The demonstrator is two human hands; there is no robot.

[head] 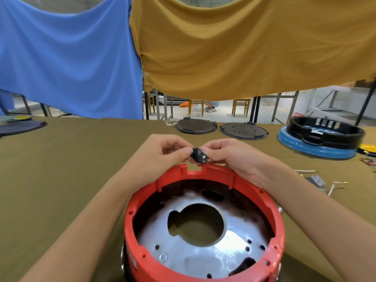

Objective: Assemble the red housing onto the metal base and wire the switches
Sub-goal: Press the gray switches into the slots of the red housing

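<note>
The red housing is a round ring that sits on the shiny metal base, near the table's front edge. Its far rim has a square notch. Just above that notch, a small black switch is pinched between both hands. My left hand holds its left side with thumb and fingers. My right hand pinches its right side, with the wrist resting over the housing's far right rim.
Two dark round plates lie at the table's far edge. A black ring on a blue housing stands far right. Loose wires and small parts lie right of my right arm. Blue and mustard cloths hang behind.
</note>
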